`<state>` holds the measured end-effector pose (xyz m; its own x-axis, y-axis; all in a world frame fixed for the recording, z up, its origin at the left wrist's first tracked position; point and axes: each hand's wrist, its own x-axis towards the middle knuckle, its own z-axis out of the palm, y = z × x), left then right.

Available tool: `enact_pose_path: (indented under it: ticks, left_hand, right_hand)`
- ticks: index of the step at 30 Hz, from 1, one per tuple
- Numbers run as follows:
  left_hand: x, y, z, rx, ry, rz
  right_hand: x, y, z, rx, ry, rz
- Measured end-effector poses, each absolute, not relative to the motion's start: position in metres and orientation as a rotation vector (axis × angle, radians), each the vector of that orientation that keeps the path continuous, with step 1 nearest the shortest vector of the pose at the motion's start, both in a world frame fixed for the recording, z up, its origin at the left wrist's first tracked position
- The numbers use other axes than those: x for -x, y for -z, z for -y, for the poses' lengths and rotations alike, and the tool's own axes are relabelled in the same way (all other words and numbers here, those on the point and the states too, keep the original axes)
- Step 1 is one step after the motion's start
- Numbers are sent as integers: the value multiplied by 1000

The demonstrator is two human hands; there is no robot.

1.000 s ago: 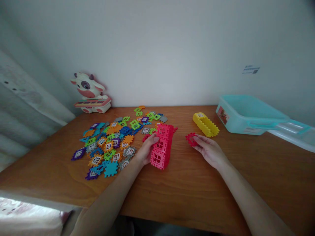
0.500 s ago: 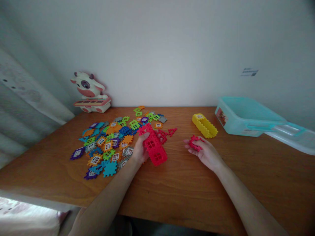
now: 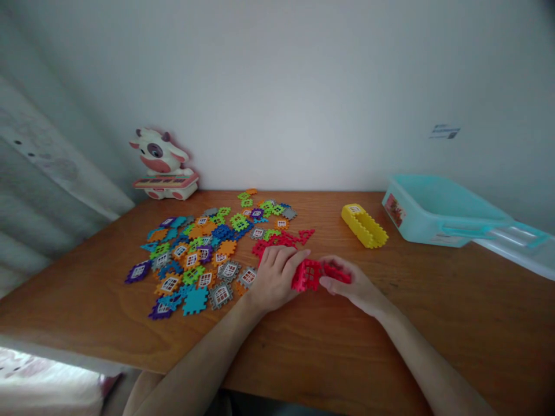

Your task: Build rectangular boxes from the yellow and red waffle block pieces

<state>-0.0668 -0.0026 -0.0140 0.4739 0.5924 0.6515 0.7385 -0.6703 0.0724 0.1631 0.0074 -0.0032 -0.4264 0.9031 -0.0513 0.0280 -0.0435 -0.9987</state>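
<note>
My left hand is closed over a red block assembly made of interlocking toothed panels with window cut-outs. The hand covers much of its left side. At the assembly's right end, my right hand pinches a red toothed panel between thumb and fingers. Panel and assembly appear to touch, but I cannot tell whether they are joined. Loose red pieces lie just beyond my left hand, and small red triangular pieces are a little to their right.
Left of my hands spreads a pile of mixed-colour toothed panels. A yellow built block stands back right, beside a turquoise bin with a clear lid at its right. A cow toy keyboard sits at the back left.
My hands have come together. The left has turned palm down over the red assembly and moved right, while the right has brought its red panel left to the assembly's end.
</note>
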Motion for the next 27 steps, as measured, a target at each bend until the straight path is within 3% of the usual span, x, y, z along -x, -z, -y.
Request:
enact_pose_path:
  ticks: [7,16,21,27]
  left_hand:
    - [62,4,5,2635,812,1141]
    - [67,-14,8,2859,904,1148]
    - [66,-14,8,2823,1023,1231]
    - [69,-12,8,2743,1093,1221]
  right_hand:
    - [-155,10,-4,1070,-1338,1641]
    - [-163,10,-13,965,-910,1885]
    - [-167,9,-13,1046,-935,1861]
    - [-172,17,-10,1207,-1229,1517]
